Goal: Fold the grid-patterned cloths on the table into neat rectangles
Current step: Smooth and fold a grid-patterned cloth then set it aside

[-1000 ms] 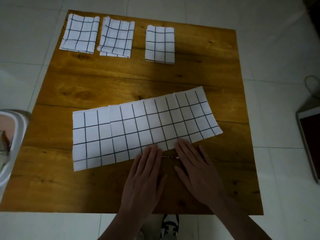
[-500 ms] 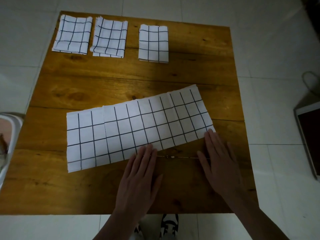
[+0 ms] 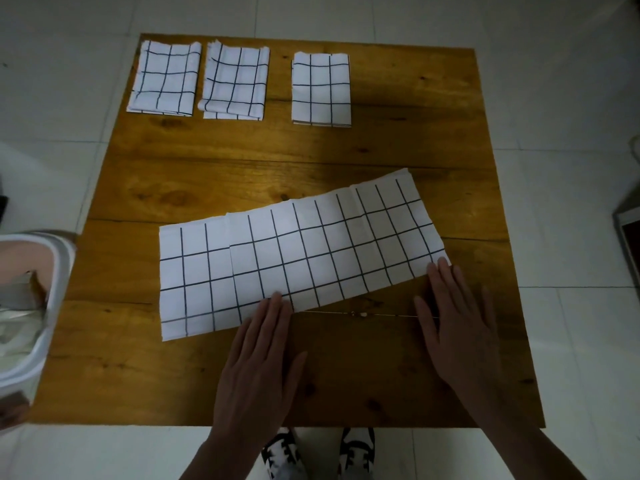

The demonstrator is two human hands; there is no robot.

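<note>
Wooden table (image 3: 398,157) | right hand (image 3: 460,327) has slid to long cloth (image 3: 294,258) right corner; left hand (image 3: 259,362) stays mid-edge | both flat, fingers straight | cloth half-folded strip, skewed.

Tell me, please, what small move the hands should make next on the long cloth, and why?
Probably take the right end and bring it over toward the left end. The long cloth lies as a flat strip, far wider than the three folded cloths at the table's far edge, and the right hand already rests flat at its near right corner, with the left hand steadying the near edge.
</note>
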